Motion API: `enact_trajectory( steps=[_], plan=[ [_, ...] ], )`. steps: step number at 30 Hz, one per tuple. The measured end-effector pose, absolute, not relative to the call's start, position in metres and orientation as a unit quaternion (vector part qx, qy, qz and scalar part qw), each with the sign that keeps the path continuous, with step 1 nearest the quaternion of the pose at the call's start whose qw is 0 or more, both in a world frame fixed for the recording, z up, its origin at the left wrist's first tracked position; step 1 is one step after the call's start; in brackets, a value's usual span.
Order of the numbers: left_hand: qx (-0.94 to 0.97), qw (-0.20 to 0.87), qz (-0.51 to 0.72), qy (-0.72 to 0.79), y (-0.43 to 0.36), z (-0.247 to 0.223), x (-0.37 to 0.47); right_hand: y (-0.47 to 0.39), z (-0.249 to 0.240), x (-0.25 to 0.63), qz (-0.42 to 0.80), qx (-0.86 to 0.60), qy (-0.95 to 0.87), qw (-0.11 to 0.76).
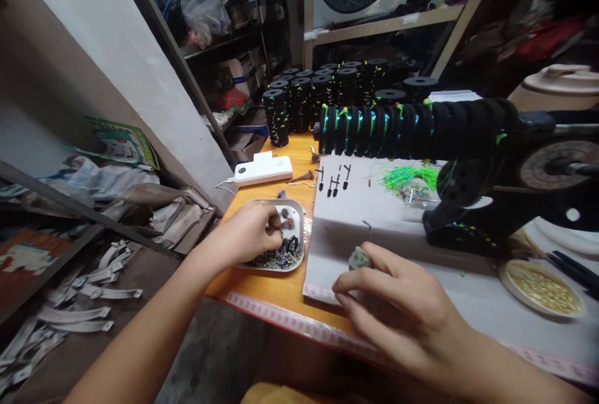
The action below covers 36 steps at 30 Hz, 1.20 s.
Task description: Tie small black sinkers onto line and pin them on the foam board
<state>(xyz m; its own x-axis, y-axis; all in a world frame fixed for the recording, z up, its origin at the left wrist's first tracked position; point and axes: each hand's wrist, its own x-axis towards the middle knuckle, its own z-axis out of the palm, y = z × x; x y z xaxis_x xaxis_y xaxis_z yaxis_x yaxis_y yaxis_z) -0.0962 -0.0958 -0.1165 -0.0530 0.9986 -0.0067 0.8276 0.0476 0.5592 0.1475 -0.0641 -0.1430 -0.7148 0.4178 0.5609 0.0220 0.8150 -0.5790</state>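
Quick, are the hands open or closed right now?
Left hand: curled over white square tray; grip can't be told.
Right hand: holding small, rough grey-green lump.

A small workshop, shown by the bench-mounted winding machine (468, 186), stacked spools (299, 101) and cluttered shelves (234, 36).

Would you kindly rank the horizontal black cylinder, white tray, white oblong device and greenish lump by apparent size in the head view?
1. Horizontal black cylinder
2. White tray
3. White oblong device
4. Greenish lump at the right hand
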Motion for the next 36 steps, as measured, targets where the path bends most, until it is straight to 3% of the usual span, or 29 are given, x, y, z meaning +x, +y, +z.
enact_trajectory(
  steps=[4, 7, 11, 16, 36],
  plan=[
    [0.582, 0.25, 0.342, 0.694, -0.12, -0.12, -0.073, -0.066, -0.142, 0.149, 0.32, -0.124, -0.853, 0.393],
    [0.353, 0.469, 0.606, 0.537, -0.14, -0.142, -0.042, -0.069, -0.141, 0.151, 0.321, -0.117, -0.835, 0.432],
    [0.19, 0.552, 0.71, 0.393, -0.155, -0.167, -0.004, -0.069, -0.142, 0.154, 0.327, -0.1, -0.827, 0.446],
    [0.132, 0.542, 0.755, 0.345, -0.158, -0.171, 0.016, -0.068, -0.145, 0.156, 0.343, -0.084, -0.825, 0.441],
    [0.077, 0.56, 0.746, 0.352, -0.159, -0.168, 0.022, -0.07, -0.146, 0.156, 0.356, -0.089, -0.817, 0.444]
  ],
)
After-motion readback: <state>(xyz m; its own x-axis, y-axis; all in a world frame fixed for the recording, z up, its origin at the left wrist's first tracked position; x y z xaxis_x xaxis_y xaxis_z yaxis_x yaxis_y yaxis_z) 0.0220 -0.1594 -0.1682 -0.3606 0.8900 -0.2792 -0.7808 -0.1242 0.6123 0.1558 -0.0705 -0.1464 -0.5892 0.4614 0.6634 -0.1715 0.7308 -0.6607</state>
